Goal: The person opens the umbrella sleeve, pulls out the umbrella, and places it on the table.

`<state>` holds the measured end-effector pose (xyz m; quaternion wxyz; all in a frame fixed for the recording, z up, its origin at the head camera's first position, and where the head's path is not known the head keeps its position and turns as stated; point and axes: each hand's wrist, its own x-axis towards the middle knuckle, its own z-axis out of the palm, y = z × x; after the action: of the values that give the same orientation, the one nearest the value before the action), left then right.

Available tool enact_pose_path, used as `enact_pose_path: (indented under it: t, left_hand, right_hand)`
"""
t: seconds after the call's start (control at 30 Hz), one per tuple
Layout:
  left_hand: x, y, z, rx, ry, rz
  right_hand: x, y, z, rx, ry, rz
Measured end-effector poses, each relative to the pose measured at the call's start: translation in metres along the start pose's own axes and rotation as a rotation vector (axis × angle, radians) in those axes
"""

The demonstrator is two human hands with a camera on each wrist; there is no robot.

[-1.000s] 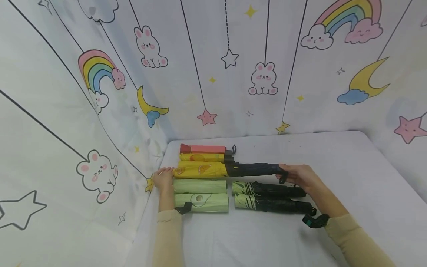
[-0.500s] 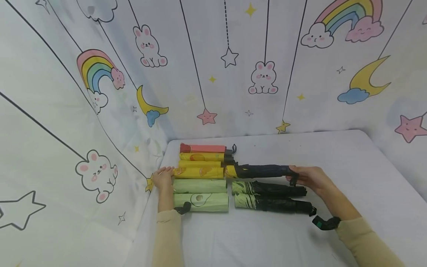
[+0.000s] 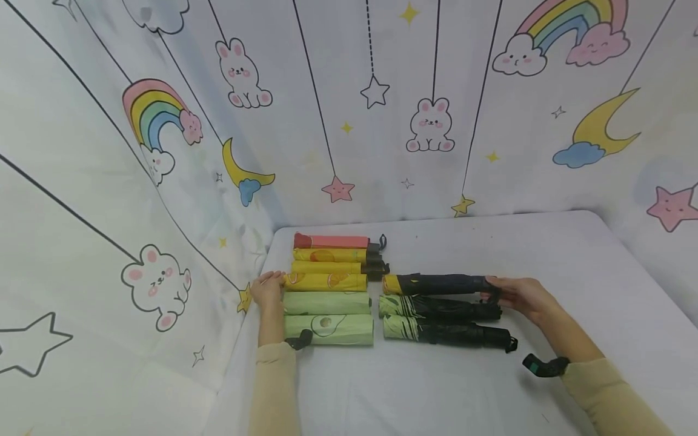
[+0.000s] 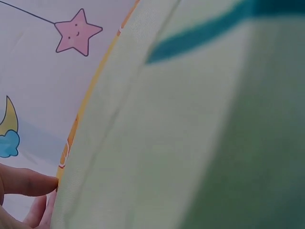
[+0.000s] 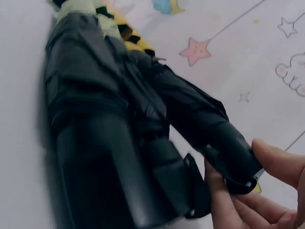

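Right of the yellow cover [image 3: 327, 282], the right hand [image 3: 526, 298] pinches the yellow-tipped umbrella [image 3: 438, 284], which a slack grip could drop askew; the left hand [image 3: 266, 290] pinches the cover.

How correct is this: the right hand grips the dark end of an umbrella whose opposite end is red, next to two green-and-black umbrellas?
Not quite: the opposite end of the umbrella is yellow, as the head view shows. The right hand does grip its dark end, next to two green-and-black umbrellas.
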<state>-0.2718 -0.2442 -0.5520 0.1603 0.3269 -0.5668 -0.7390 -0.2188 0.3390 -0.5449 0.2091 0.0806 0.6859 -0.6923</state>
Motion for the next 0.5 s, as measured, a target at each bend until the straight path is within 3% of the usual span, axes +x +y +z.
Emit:
enact_pose_path:
  t: [0.13, 0.37, 0.5]
  left_hand:
    - [0.0013, -0.0004, 0.0001, -0.029, -0.016, -0.012]
    - [-0.0015, 0.0014, -0.0013, -0.032, -0.032, -0.018]
    - [-0.0021, 0.0018, -0.0024, -0.018, -0.028, -0.010]
  right_hand:
    - [0.0018, 0.0016, -0.0033, -0.040, 0.003, 0.000]
    - [0.0034, 0.0008, -0.0044, -0.348, 0.104, 0.010]
    - [0.0055, 0.0047, -0.0052, -0.439, 0.121, -0.015]
